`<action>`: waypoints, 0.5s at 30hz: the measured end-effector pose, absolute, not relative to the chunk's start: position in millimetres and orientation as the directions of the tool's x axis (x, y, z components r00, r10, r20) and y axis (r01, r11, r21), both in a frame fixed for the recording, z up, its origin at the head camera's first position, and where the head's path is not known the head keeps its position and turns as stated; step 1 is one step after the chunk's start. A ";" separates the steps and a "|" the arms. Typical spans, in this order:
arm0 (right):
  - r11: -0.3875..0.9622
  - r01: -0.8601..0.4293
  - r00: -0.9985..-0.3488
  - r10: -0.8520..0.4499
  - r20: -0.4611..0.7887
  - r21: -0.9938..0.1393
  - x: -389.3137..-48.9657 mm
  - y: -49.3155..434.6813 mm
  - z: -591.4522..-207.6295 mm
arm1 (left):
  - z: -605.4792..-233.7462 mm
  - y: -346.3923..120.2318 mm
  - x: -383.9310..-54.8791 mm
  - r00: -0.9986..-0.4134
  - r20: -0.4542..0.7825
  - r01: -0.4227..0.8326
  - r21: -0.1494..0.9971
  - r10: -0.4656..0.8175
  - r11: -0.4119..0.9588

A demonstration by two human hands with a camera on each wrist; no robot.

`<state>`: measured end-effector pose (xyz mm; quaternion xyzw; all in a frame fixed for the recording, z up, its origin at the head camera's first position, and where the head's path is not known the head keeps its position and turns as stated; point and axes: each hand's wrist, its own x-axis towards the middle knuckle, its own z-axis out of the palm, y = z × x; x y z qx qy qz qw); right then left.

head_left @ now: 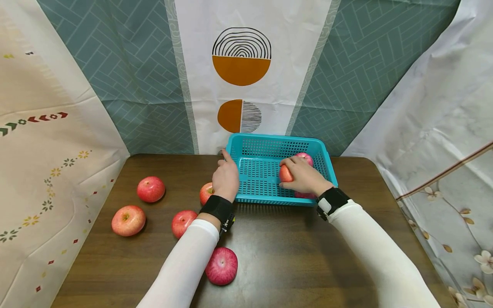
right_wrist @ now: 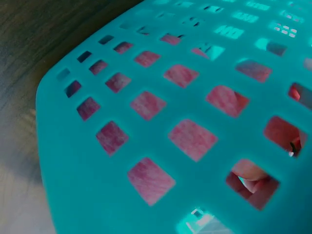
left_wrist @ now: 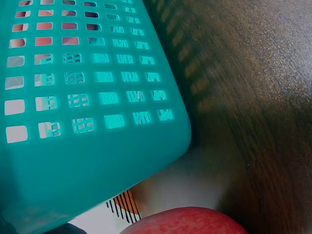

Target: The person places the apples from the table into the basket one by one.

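R hand (head_left: 304, 176): fingers curled partway, wrapped round 1 red apple (head_left: 286, 174), inside blue basket (head_left: 269, 199), slightly twd 4 o'clock from its centre. L hand (head_left: 226, 177): at basket's 9 o'clock rim, 1 finger extended; can't tell whether gripping. Also in basket: 2 more apples (head_left: 306, 158), approx. 2 & 4 o'clock. On table (head_left: 292, 256): 5 loose apples (head_left: 150, 189), basket's 7–9 o'clock. Step in hand, prob.: seating held apple. Needed next, prob.: loosening R fingers, lifting clear w/o nudging others.
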<state>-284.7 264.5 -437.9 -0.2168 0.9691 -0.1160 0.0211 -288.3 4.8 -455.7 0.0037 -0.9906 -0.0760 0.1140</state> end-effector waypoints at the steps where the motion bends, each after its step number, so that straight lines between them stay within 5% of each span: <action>1: 0.876 -0.424 -0.901 -0.433 0.010 -0.229 -285.5 264.2 -438.6 | -455.8 4.8 -288.1 -0.974 0.227 0.012 0.144 -0.021 0.989; 15: 0.859 -0.483 -0.869 -0.494 -0.023 -0.171 -292.6 262.1 -448.1 | -456.3 4.8 -288.9 -0.981 0.191 0.006 0.159 -0.025 0.987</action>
